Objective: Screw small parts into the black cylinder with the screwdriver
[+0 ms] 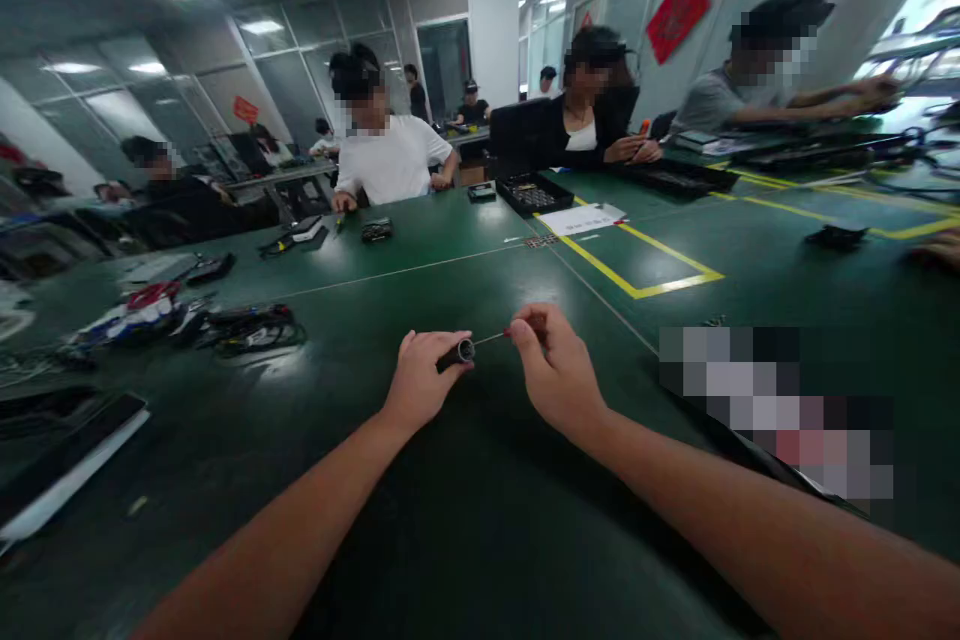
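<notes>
My left hand [427, 375] is closed around a short black cylinder [452, 356], whose round, silver-rimmed end [466, 351] faces right and toward me. Fingers and thumb grip it from above and below. Opposite it, my right hand [553, 360] pinches a thin metal-shafted tool [491, 338] with a bit of red at its grip; it looks like a small screwdriver. The shaft points left, its tip at or close to the cylinder's rim; whether it touches I cannot tell. Both hands are just over the green tabletop [450, 520].
Bundled cables [251, 328] lie at the left, near a dark flat device [75, 460]. A pixelated item [772, 410] lies at the right. Farther back are a black parts tray [534, 193], a white paper [581, 219] and yellow tape [637, 292]. Several people sit across the table.
</notes>
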A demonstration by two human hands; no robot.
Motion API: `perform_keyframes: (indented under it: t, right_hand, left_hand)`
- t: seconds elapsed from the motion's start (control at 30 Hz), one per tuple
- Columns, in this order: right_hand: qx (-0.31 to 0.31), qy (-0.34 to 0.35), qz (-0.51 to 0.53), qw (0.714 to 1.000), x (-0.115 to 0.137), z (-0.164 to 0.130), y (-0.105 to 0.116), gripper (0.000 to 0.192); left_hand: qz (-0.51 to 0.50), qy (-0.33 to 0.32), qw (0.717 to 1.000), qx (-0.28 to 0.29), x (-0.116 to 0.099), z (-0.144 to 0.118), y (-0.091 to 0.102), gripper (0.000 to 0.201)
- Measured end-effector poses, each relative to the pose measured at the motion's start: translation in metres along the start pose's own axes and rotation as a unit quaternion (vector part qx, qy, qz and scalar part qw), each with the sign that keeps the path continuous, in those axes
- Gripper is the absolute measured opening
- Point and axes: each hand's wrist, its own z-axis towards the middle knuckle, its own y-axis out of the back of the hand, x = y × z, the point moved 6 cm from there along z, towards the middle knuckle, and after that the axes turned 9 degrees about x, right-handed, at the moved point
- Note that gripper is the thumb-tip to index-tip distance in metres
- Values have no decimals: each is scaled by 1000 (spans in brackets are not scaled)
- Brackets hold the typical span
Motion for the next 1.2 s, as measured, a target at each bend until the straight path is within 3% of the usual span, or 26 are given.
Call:
perform_keyframes:
  t: [0.83,1.07,1.2]
  right_hand:
    - [-8,-31,-45,999,-7,2,4,12]
    - [-58,-11,5,998,-4,1,10,22]
    - [-42,-3,6,999,-3,1,9,23]
  left_hand:
    - [-12,10,1000,-4,4,0,1,36]
    - [-158,42,982,-97,16,-2,13,36]
    - [-260,69,959,-92,24,1,17,38]
